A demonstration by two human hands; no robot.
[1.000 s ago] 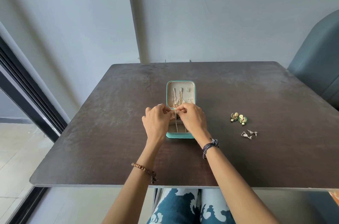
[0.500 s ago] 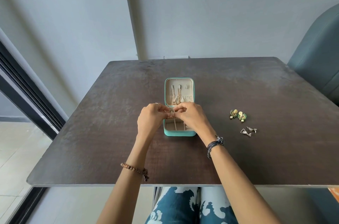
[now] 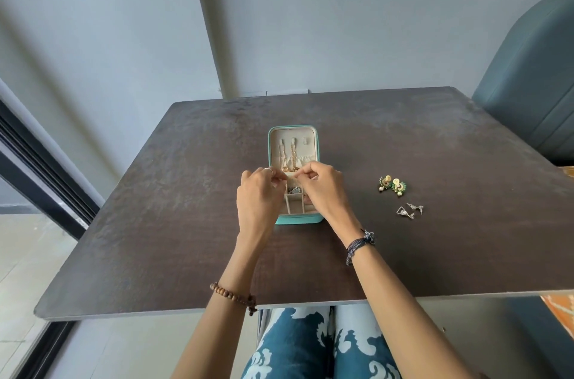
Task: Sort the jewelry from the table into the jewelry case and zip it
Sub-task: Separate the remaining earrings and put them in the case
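Two hands meet over the open jewelry case [image 3: 293, 142] at the table's [image 3: 155, 223] middle: left hand [image 3: 256, 198] and right hand [image 3: 323, 189] pinch something too small to identify. Gold chains [image 3: 289, 158] already hang in the lid. Right, green-gold earrings [image 3: 392, 184] and silver earrings [image 3: 409, 210] remain unsorted; zipping is not yet done.

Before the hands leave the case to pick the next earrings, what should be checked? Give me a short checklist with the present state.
1. Jewelry case open, lid flat: ok.
2. Chains hanging in the lid: ok.
3. Piece pinched between left hand and right hand released: cannot tell, too small.
4. Green earrings still on the table: not ok.
5. Silver earrings still out: not ok.
6. Empty front compartment free: ok.
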